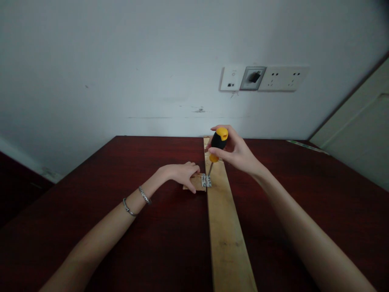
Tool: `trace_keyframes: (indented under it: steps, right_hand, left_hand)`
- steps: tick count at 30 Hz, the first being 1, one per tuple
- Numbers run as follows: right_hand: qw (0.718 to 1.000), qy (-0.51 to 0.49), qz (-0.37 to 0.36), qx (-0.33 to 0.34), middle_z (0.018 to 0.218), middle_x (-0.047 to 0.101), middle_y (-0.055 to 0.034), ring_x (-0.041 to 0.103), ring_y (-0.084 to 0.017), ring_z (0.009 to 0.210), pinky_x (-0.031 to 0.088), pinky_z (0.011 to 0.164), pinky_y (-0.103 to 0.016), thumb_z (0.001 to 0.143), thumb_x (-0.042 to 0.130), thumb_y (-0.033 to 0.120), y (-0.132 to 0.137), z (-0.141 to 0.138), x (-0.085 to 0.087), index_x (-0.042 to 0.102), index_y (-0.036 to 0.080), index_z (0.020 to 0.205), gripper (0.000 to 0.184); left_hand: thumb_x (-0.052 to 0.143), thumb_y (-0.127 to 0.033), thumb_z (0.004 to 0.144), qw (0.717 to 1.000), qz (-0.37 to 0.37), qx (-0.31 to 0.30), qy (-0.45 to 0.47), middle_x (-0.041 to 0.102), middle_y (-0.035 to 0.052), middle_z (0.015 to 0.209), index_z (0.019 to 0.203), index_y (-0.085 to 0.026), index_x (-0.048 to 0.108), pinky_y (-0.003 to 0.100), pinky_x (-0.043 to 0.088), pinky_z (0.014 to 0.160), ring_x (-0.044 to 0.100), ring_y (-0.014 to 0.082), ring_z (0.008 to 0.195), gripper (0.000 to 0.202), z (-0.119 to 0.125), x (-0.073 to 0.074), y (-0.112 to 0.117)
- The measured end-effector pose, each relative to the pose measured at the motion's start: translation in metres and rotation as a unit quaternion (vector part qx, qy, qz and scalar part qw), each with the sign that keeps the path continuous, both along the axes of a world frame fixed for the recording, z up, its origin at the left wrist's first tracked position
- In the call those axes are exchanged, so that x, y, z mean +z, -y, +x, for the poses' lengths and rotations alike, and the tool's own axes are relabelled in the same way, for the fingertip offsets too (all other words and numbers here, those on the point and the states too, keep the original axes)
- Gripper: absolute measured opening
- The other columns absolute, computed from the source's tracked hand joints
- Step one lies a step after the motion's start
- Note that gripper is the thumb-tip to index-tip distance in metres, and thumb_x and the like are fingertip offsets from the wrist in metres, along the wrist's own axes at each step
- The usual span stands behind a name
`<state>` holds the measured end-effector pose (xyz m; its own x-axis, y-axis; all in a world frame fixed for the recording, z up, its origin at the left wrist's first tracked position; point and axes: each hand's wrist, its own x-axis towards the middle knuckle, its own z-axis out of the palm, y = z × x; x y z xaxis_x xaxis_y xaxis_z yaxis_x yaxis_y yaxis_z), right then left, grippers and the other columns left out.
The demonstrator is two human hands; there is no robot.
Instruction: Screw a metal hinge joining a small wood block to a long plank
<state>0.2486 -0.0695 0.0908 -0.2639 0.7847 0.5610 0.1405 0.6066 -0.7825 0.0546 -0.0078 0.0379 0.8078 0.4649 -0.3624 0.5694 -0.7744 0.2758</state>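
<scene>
My right hand (235, 152) grips a screwdriver (219, 140) with a black and yellow handle. Its shaft points down, and the tip meets the right leaf of a metal hinge (206, 180). That leaf lies on a long wooden plank (226, 227), while the other leaf rests on a small wooden block (199, 183) against the plank's left side. Thumb and fingers of my left hand (184, 175) hold the block from above and the sides. Whether a screw sits under the tip is too small to tell.
All of this lies on a dark red table (146, 243) that meets a pale wall (152, 73). Wall sockets (282, 79) and a black plug (254, 77) are above the table on the right. A thin printed strip (306, 147) lies at the far right edge.
</scene>
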Motion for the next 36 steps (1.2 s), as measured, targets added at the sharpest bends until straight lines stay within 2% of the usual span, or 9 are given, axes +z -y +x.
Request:
trace_keyframes:
  steps: [3,5,10,13,16,21,28,31,36]
  right_hand:
    - [0.995,-0.022,-0.048,0.082,0.103,0.058,-0.0052,0.060,-0.019,0.091,0.049,0.083,-0.038,0.077,0.062,0.025,0.004,0.005,0.005,0.043,0.023,0.121,0.048]
    - [0.994,-0.031,-0.062,0.084,0.106,0.059,-0.0063,0.061,-0.020,0.093,0.048,0.085,-0.041,0.076,0.063,0.026,0.004,0.008,0.006,0.048,0.021,0.117,0.044]
    - [0.999,-0.032,-0.015,-0.011,0.088,0.059,-0.0010,0.060,-0.017,0.083,0.051,0.077,-0.035,0.066,0.074,0.030,-0.003,0.001,-0.001,0.049,0.022,0.092,0.037]
    - [0.996,-0.030,0.029,-0.080,0.079,0.051,0.0031,0.055,-0.013,0.074,0.049,0.065,-0.028,0.063,0.076,0.033,-0.006,-0.006,-0.007,0.043,0.024,0.088,0.042]
    - [0.994,-0.010,0.037,-0.105,0.079,0.050,0.0026,0.053,-0.013,0.074,0.048,0.064,-0.028,0.068,0.072,0.036,-0.006,-0.009,-0.008,0.044,0.024,0.089,0.036]
    - [0.997,0.062,0.000,-0.036,0.092,0.057,-0.0022,0.055,-0.017,0.086,0.048,0.077,-0.032,0.073,0.066,0.028,0.002,0.003,0.004,0.051,0.021,0.095,0.027]
    - [0.994,0.013,-0.088,0.059,0.097,0.059,-0.0043,0.059,-0.019,0.093,0.049,0.084,-0.036,0.073,0.067,0.026,0.000,0.012,0.003,0.050,0.019,0.102,0.034]
    - [0.998,0.018,-0.051,0.015,0.092,0.056,-0.0015,0.058,-0.016,0.086,0.049,0.078,-0.034,0.069,0.071,0.029,-0.003,0.009,0.000,0.049,0.021,0.096,0.035]
    - [0.988,0.085,0.037,-0.123,0.074,0.046,0.0031,0.048,-0.014,0.071,0.044,0.062,-0.029,0.065,0.075,0.034,-0.006,0.005,-0.004,0.043,0.022,0.081,0.038]
  left_hand:
    - [0.063,-0.055,0.061,1.000,0.004,-0.004,0.009,0.046,0.0091,0.108,0.110,-0.016,0.045,0.032,0.038,0.081,0.042,0.0247,0.099,0.065,0.000,-0.001,-0.001]
    - [0.063,-0.056,0.061,1.000,0.006,-0.005,0.010,0.046,0.0092,0.107,0.110,-0.016,0.045,0.032,0.039,0.080,0.042,0.0245,0.098,0.065,0.000,-0.001,-0.001]
    - [0.064,-0.058,0.061,1.000,0.003,0.002,0.002,0.046,0.0093,0.108,0.110,-0.017,0.045,0.031,0.039,0.079,0.043,0.0245,0.099,0.067,0.000,0.001,0.001]
    - [0.064,-0.060,0.060,1.000,0.003,0.002,0.000,0.046,0.0097,0.109,0.112,-0.016,0.044,0.031,0.039,0.080,0.042,0.0248,0.100,0.072,0.000,0.002,0.001]
    - [0.063,-0.060,0.060,1.000,0.004,-0.002,0.003,0.046,0.0097,0.110,0.113,-0.016,0.044,0.031,0.039,0.081,0.042,0.0251,0.102,0.072,0.000,0.002,0.001]
    - [0.063,-0.056,0.061,1.000,0.002,-0.003,0.004,0.046,0.0095,0.110,0.111,-0.017,0.044,0.032,0.039,0.082,0.041,0.0250,0.101,0.066,-0.001,-0.001,-0.001]
    - [0.062,-0.056,0.062,1.000,0.004,-0.012,0.002,0.046,0.0093,0.107,0.110,-0.017,0.044,0.031,0.039,0.079,0.042,0.0239,0.098,0.065,-0.001,-0.002,-0.002]
    - [0.062,-0.057,0.062,1.000,0.002,-0.011,-0.003,0.046,0.0089,0.108,0.111,-0.018,0.043,0.031,0.039,0.080,0.042,0.0242,0.099,0.066,-0.001,-0.001,-0.002]
    - [0.062,-0.058,0.061,1.000,-0.001,-0.001,-0.001,0.046,0.0091,0.107,0.110,-0.017,0.045,0.032,0.038,0.079,0.042,0.0250,0.099,0.067,0.000,0.002,0.000]
